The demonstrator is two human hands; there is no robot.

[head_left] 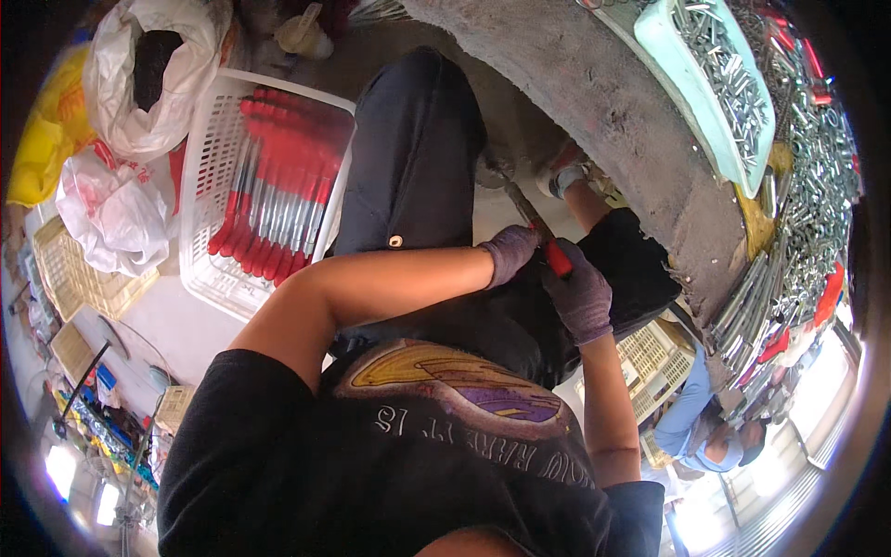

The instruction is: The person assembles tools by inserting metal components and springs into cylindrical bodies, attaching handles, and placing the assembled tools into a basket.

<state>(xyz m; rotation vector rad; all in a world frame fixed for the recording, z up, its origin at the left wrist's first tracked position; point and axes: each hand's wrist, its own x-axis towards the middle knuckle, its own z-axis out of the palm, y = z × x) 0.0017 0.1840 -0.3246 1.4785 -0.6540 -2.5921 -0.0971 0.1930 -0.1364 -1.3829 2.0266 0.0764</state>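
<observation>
A long metal tool with a red grip (558, 258) lies slanted across my lap, its far metal end pointing away toward the floor between my legs. I cannot make out its exact kind. My left hand (512, 252), in a purple-grey knit glove, is closed around the shaft just beyond the red grip. Below it to the right, my right hand (582, 293), in a matching glove, is closed at the red grip's near end. The gloves partly hide the tool, and its far end is blurred.
On my left, a white plastic basket (197, 209) holds several red-and-silver tools. White bags (116, 209) stand beyond it. A rough grey bench edge (640, 130) curves along my right, bearing a pale green tray (665, 45) of metal pins and heaped metal parts (817, 186). Another person (691, 413) sits farther right.
</observation>
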